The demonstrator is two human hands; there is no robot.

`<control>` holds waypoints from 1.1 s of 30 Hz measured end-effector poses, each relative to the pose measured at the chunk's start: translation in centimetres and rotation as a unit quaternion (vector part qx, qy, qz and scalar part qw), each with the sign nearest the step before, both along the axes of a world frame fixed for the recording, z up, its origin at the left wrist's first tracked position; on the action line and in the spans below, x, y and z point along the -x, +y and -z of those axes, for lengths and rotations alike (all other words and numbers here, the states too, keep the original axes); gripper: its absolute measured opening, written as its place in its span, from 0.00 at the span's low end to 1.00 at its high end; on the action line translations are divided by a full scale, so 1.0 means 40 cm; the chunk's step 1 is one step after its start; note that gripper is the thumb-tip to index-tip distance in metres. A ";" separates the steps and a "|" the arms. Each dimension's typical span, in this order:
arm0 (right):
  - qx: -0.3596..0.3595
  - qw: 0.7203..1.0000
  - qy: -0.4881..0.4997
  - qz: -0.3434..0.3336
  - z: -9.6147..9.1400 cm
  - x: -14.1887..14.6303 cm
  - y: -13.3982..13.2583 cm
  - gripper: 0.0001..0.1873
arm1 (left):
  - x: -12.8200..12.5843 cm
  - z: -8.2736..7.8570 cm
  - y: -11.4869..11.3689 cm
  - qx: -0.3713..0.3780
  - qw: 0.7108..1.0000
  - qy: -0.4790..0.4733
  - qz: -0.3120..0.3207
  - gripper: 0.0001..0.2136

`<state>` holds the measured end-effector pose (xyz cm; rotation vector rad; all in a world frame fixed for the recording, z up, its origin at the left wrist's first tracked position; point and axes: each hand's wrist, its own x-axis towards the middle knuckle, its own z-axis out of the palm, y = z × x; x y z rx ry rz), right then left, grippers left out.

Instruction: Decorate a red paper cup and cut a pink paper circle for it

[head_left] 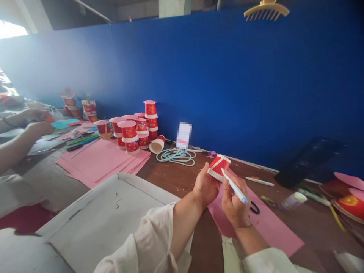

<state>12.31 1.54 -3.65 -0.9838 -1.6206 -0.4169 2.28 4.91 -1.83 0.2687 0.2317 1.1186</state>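
Observation:
My left hand (205, 186) is closed around a red paper cup (217, 166) with white edges, which lies tilted on its side above the table. In my right hand (235, 201) is a white marker pen (234, 186) with a light blue end, its tip at the cup's red side. Under my right hand lies a pink paper sheet (280, 235). Black scissor handles (255, 207) show beside that hand, partly hidden by it.
Stacked red cups with pink tops (129, 131) stand left of centre. Nearby are a tipped cup (157, 145), a coiled cord (176, 157), pink sheets (99, 159) and a white board (108, 223). A blue partition (227, 83) runs behind. Another person's hands (40, 129) work at far left.

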 end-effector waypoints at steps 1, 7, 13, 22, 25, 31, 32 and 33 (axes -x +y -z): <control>0.002 1.000 0.001 0.003 0.000 -0.002 -0.001 0.16 | -0.002 0.001 0.001 0.002 1.000 -0.001 -0.012 0.19; 0.000 1.000 0.003 0.013 -0.008 -0.017 -0.005 0.14 | -0.010 -0.003 0.003 0.011 0.999 0.002 -0.045 0.16; -0.009 1.000 -0.015 0.014 -0.014 -0.021 -0.008 0.13 | -0.011 -0.001 -0.003 0.016 0.999 0.010 -0.030 0.16; 0.007 0.999 -0.034 0.022 -0.006 -0.024 0.000 0.11 | -0.013 -0.018 -0.017 0.018 0.999 0.033 -0.012 0.23; 0.006 0.999 -0.038 0.026 -0.007 -0.023 0.000 0.11 | -0.014 -0.015 -0.016 0.025 0.999 0.024 -0.010 0.22; -0.002 0.998 -0.051 0.034 -0.007 -0.024 0.002 0.11 | -0.016 -0.003 -0.010 0.022 0.999 0.029 -0.007 0.21; -0.004 0.998 -0.052 0.035 -0.007 -0.024 0.003 0.11 | -0.015 -0.004 -0.010 0.023 0.999 0.032 -0.004 0.21; -0.006 0.998 -0.054 0.035 -0.007 -0.024 0.003 0.11 | -0.013 -0.006 -0.010 0.024 0.999 0.034 -0.002 0.22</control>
